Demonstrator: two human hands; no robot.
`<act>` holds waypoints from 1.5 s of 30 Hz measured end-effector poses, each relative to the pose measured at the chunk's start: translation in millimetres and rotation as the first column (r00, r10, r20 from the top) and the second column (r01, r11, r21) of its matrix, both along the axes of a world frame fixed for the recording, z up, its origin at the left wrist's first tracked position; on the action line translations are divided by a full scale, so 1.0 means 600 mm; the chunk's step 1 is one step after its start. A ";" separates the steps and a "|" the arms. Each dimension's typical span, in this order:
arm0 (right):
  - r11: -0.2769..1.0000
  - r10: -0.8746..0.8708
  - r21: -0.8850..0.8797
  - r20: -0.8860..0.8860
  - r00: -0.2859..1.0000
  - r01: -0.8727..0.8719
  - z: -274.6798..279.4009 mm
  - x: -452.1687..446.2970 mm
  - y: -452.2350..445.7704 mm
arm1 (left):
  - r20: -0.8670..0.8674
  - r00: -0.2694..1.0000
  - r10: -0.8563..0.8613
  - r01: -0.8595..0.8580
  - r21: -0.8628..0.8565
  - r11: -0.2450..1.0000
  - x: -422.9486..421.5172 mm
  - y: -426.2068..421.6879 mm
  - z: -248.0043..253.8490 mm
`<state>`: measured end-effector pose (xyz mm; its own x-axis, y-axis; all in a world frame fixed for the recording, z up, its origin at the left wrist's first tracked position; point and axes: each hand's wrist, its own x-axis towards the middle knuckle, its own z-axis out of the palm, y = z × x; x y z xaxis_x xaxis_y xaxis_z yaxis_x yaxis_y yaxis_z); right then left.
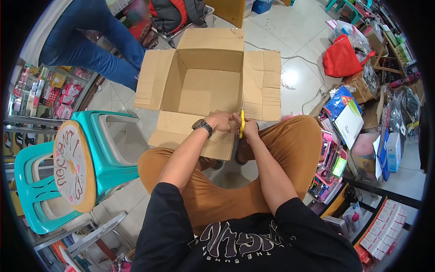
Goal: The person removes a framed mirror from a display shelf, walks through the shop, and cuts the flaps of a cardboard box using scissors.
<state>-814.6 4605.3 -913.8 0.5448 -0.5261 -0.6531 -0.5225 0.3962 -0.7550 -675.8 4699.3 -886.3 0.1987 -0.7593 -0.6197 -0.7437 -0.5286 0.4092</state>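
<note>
An open cardboard box [210,86] stands on the floor between my knees, its flaps folded outward. My left hand [220,121], with a dark watch on the wrist, is over the near flap [176,129] at the box's near right corner. Its fingers are closed on the cardboard there. My right hand [250,128] is just right of that corner, closed around yellow-handled scissors [242,124]. They stand nearly upright in view, the thin blades pointing away from me along the right edge of the box. The fingertips of both hands are close together and partly hidden.
Teal plastic stools [102,154] and a round lettered seat cushion [74,165] are at left. A person in jeans [97,34] stands far left, near a backpack [176,16]. A red bag [342,56], a pink basket [333,158] and stacked goods line the right.
</note>
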 end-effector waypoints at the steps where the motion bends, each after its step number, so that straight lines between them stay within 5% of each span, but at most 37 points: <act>1: 1.000 0.000 0.000 -0.001 1.000 0.000 0.000 -0.001 0.000 | -0.001 1.000 0.000 0.000 0.000 1.000 -0.001 0.000 0.000; 10: 1.000 -0.012 -0.006 0.018 1.000 0.012 -0.010 -0.011 0.019 | 0.095 0.995 -0.016 0.014 0.025 1.000 -0.017 0.004 -0.011; 16: 0.997 0.042 0.067 -0.057 0.997 -0.038 0.063 -0.021 0.040 | 0.117 0.993 0.013 -0.012 -0.013 1.000 -0.006 0.040 -0.021; 21: 0.926 0.224 0.313 -0.012 0.975 -0.209 0.086 -0.038 0.059 | 0.140 0.987 0.081 -0.074 -0.057 0.996 0.002 0.068 -0.026; 26: 0.907 0.047 0.418 0.013 0.999 -0.048 0.075 -0.048 0.012 | 0.205 0.977 0.062 -0.049 -0.069 0.996 -0.050 0.050 -0.014; 30: 0.869 0.052 0.489 0.069 0.996 -0.079 0.099 -0.058 -0.001 | 0.378 0.925 0.020 0.105 -0.306 0.946 -0.112 0.047 -0.074; 41: 0.857 0.127 0.505 -0.020 0.992 -0.100 0.088 -0.034 0.003 | 0.308 0.943 0.123 -0.003 -0.361 0.932 -0.079 0.040 -0.054; 45: 0.906 0.066 0.421 -0.037 0.997 -0.044 0.037 -0.002 -0.023 | 0.258 0.966 0.024 0.041 -0.245 0.969 -0.060 0.019 -0.045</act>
